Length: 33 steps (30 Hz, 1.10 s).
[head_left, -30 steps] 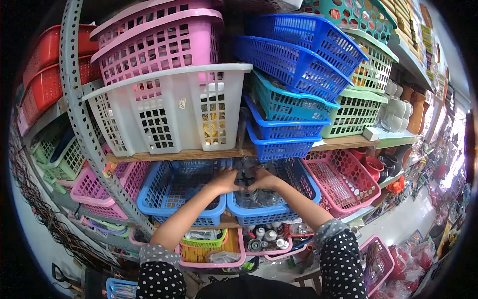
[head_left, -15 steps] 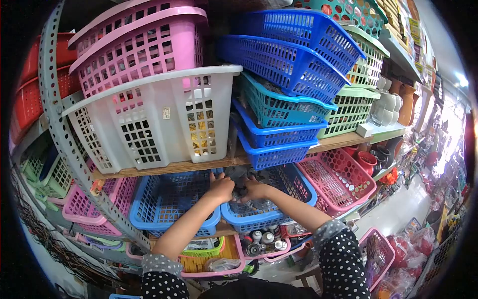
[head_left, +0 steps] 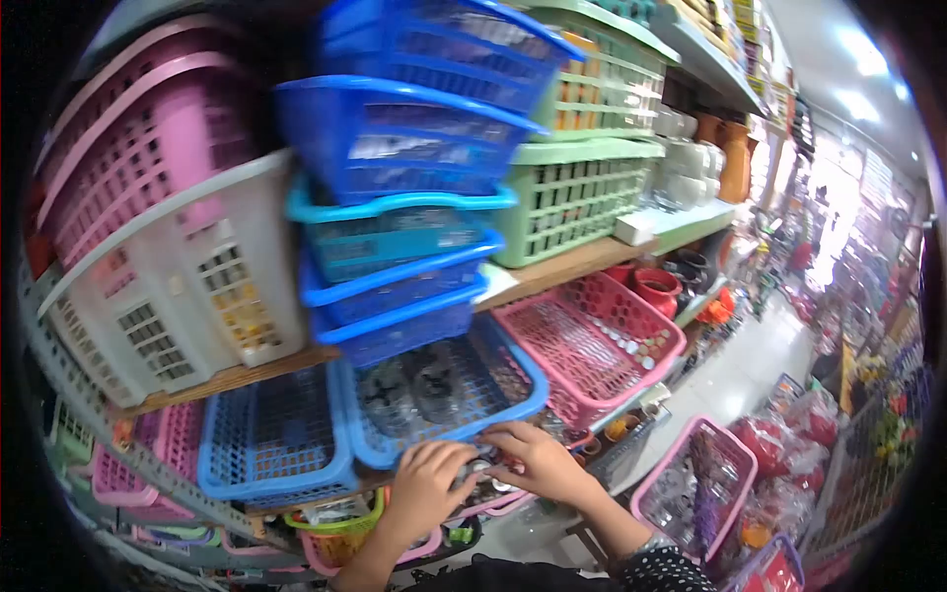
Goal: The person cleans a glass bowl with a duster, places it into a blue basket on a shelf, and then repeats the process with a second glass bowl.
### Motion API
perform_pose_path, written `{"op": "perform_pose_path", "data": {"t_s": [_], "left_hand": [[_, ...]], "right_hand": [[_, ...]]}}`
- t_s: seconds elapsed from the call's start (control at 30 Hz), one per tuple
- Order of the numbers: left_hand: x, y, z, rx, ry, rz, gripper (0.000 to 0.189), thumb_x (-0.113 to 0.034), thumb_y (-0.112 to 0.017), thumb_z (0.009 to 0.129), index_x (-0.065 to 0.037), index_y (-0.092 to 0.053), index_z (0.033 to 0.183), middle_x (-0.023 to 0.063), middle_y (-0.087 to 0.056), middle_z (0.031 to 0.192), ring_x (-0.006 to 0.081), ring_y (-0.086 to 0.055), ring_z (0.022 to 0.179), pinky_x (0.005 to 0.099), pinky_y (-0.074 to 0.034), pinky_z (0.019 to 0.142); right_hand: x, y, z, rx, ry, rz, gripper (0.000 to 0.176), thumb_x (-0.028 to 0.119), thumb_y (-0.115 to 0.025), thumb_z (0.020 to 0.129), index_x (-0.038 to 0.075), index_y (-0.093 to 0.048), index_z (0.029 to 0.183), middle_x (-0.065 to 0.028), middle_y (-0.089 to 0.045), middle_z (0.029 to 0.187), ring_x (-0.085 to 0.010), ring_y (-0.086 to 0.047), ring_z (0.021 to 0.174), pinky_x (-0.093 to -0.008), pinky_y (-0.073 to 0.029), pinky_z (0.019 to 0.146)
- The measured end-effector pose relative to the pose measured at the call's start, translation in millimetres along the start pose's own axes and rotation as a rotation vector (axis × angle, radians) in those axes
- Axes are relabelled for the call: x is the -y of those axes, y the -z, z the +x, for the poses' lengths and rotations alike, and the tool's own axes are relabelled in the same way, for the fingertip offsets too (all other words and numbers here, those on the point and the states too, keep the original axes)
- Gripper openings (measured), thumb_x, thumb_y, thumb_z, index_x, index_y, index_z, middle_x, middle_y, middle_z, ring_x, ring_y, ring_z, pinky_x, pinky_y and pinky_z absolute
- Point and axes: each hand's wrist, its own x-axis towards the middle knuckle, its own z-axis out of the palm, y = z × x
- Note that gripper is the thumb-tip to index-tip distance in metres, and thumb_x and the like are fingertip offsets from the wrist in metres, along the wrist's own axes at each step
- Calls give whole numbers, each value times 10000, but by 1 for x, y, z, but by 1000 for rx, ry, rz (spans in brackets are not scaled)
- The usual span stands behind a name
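Head view: the left hand and right hand sit side by side, fingers bent over small shiny things just under the near rim of the blue basket. Blur hides any grip. A bump could drag the basket forward and tip it, spilling what is inside.

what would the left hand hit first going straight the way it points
Likely the front rim of the blue basket, just beyond the left hand; depth is unclear, and the right hand sits close beside.
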Motion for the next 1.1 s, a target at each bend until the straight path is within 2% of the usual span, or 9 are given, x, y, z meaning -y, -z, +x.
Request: {"op": "perform_pose_path", "data": {"t_s": [0.27, 0.33, 0.53, 0.67, 0.77, 0.83, 1.0, 1.03, 1.1], "left_hand": [[-77, -123, 25, 126, -238, -326, 215, -173, -686, 714, -89, -624, 902, 29, -631, 959, 222, -575, 929, 351, -409, 825], [-99, -153, 28, 268, -184, -421, 176, -181, -664, 746, -98, -633, 898, 24, -624, 964, 208, -563, 951, 352, -407, 853], [-153, -239, 22, 404, -261, -578, 193, -189, -654, 750, -86, -631, 912, 44, -630, 942, 230, -571, 938, 359, -413, 819], [-180, -271, 20, 490, -334, -620, 194, -187, -643, 755, -80, -629, 916, 48, -630, 930, 226, -574, 928, 352, -414, 804], [-193, -292, 19, 550, -378, -639, 191, -183, -634, 756, -74, -625, 912, 48, -629, 923, 228, -574, 925, 355, -415, 806], [-198, -307, 20, 588, -404, -646, 188, -175, -629, 755, -73, -623, 913, 53, -628, 924, 234, -576, 919, 358, -416, 804], [-208, -330, 30, 723, -420, -668, 186, -174, -622, 760, -67, -616, 912, 66, -623, 919, 253, -577, 909, 371, -418, 802], [-209, -335, 32, 734, -431, -666, 188, -169, -622, 764, -52, -614, 911, 82, -619, 909, 254, -581, 898, 368, -428, 789], [-209, -345, 39, 762, -445, -661, 190, -164, -623, 768, -37, -613, 910, 98, -616, 900, 256, -585, 887, 365, -437, 776]], "right_hand": [[-24, 59, -148, -264, -419, -189, 326, 197, -661, 772, 41, -593, 1050, -127, -572, 1004, -298, -572, 927, -376, -464, 803], [-28, 71, -191, -308, -546, -254, 323, 198, -662, 770, 43, -596, 1045, -126, -575, 1001, -297, -573, 923, -376, -465, 800], [-22, 97, -308, -436, -924, -448, 313, 194, -670, 741, 68, -613, 1021, -119, -580, 974, -299, -565, 918, -375, -461, 790], [-6, 99, -353, -549, -1115, -406, 291, 209, -671, 758, 69, -617, 1008, -102, -580, 972, -281, -564, 929, -367, -458, 797], [-24, 87, -390, -617, -1186, -324, 273, 208, -669, 767, 63, -621, 994, -97, -582, 965, -267, -568, 917, -353, -455, 802], [-47, 76, -415, -615, -1258, -323, 323, 247, -672, 762, 63, -608, 1019, -108, -575, 990, -281, -562, 930, -348, -456, 809], [-123, 39, -455, -610, -1576, -707, 483, 335, -686, 711, 70, -548, 1090, -124, -557, 1059, -333, -501, 1033, -483, -431, 828], [-129, 37, -458, -610, -1590, -702, 483, 335, -686, 711, 70, -548, 1090, -124, -557, 1059, -333, -501, 1033, -483, -431, 828], [-140, 32, -458, -401, -1703, -741, 552, 374, -680, 702, 67, -514, 1129, -123, -562, 1070, -312, -498, 1030, -506, -412, 829]]}}
